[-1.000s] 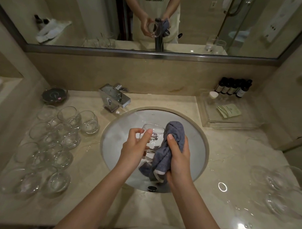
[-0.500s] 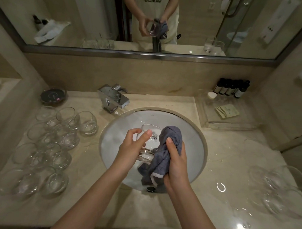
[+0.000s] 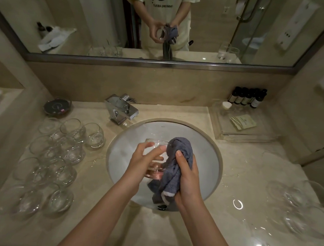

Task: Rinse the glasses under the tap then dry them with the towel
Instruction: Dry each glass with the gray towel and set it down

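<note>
1. The left hand (image 3: 146,164) grips a clear glass (image 3: 156,156) from its left side, fingers curled round the wall and the thumb low near the base; the glass is tilted, mouth away from the person.
2. The right hand (image 3: 187,178) clutches a grey towel (image 3: 176,166), thumb on top, bunching the cloth against the right side of the glass. The towel's upper end folds over the rim and its tail hangs below the hands.
3. Both hands work above the round white basin (image 3: 207,162), a little toward its near half; glass and towel are held clear of the bowl.
4. The chrome tap (image 3: 121,110) stands at the basin's far-left edge, well apart from the hands; whether water runs cannot be told.
5. A cluster of glasses (image 3: 59,155) fills the left counter, packed close, the nearest one just beside the basin's left rim.
6. A few more glasses (image 3: 300,205) sit at the right edge of the counter (image 3: 248,173), with bare wet marble between them and the basin.
7. Behind those, a clear tray (image 3: 220,129) holds a packet (image 3: 243,121) and a white cap; dark bottles (image 3: 248,97) line the wall.
8. A round dark dish (image 3: 58,107) rests at the far left.
9. The mirror (image 3: 87,17) above reflects the hands, glass and towel.
</note>
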Available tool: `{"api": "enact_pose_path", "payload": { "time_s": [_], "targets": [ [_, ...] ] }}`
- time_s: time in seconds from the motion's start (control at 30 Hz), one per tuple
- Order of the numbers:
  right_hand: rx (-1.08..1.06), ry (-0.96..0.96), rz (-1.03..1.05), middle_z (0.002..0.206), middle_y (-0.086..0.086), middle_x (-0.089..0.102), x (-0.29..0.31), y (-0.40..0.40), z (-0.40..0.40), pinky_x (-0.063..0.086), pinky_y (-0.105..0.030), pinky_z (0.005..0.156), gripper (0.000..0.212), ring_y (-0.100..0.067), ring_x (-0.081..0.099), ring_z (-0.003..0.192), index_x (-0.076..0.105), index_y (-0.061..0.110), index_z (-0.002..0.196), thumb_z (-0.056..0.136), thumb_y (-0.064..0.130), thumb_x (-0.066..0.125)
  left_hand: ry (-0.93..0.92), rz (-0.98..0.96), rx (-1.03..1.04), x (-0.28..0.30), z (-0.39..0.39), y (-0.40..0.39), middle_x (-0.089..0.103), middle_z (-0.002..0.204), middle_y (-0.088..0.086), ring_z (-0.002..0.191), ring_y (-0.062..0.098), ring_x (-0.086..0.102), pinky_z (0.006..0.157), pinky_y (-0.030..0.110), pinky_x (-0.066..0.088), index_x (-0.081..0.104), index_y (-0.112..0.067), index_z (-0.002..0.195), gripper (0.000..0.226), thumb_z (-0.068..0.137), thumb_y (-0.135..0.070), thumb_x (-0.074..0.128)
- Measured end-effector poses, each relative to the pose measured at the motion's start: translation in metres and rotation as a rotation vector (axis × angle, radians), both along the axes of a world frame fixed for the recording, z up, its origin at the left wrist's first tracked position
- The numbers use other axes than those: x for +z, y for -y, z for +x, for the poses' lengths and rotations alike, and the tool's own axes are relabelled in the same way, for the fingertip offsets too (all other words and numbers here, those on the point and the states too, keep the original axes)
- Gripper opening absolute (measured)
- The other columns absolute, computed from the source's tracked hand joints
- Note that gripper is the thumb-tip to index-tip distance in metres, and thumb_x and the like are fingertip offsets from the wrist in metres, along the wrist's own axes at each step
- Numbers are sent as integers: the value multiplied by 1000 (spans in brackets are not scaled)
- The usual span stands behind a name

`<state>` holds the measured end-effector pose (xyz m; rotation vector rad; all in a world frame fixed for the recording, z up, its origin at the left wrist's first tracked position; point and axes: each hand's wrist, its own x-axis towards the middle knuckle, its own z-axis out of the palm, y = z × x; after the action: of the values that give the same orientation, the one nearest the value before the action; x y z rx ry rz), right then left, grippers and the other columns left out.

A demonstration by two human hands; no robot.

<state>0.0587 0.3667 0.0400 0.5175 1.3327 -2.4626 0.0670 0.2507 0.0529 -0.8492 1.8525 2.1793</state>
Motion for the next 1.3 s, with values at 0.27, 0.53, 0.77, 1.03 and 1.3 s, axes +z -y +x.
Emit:
{"api": "enact_pose_path", "payload": {
  "time_s": [0.27, 0.53, 0.77, 1.03, 1.3],
  "targets": [
    [-30, 17, -24, 117, -23, 65, -3, -1, -3, 47, -61, 96, 45, -44, 61, 108, 60, 14, 118, 75, 26, 68, 7, 52, 24, -1, -3, 2, 65, 87, 4, 66, 12, 61, 60, 28, 50, 69, -17, 104, 61, 65, -64, 71],
    [-6, -52, 68, 110, -11, 69, -7, 1, -3, 51, -49, 95, 32, -29, 67, 101, 62, 20, 114, 83, 23, 71, -74, -197, 18, -3, -3, -2, 65, 107, 2, 88, 22, 71, 65, 31, 55, 55, -26, 111, 55, 75, -65, 67],
    [4, 82, -90, 119, -23, 65, -9, -1, -2, 47, -58, 98, 52, -41, 62, 111, 58, 9, 126, 79, 27, 67, -149, -72, -75, 3, -1, 8, 69, 97, 0, 73, 15, 70, 63, 28, 54, 65, -24, 103, 47, 65, -51, 71],
    [16, -38, 15, 118, -20, 65, -9, -7, -2, 48, -58, 97, 40, -41, 61, 112, 59, 15, 120, 83, 23, 70, 26, 14, -47, -5, 2, 8, 67, 105, 7, 80, 23, 71, 79, 48, 59, 58, -24, 111, 64, 64, -64, 76],
    [237, -515, 517, 97, 30, 64, 9, -33, -8, 47, -12, 79, 30, 5, 62, 94, 52, 37, 109, 84, 39, 68, -76, 62, -185, 6, -5, 35, 71, 94, 8, 70, 28, 66, 59, 29, 49, 65, -23, 97, 60, 51, -60, 76]
  ]
}}
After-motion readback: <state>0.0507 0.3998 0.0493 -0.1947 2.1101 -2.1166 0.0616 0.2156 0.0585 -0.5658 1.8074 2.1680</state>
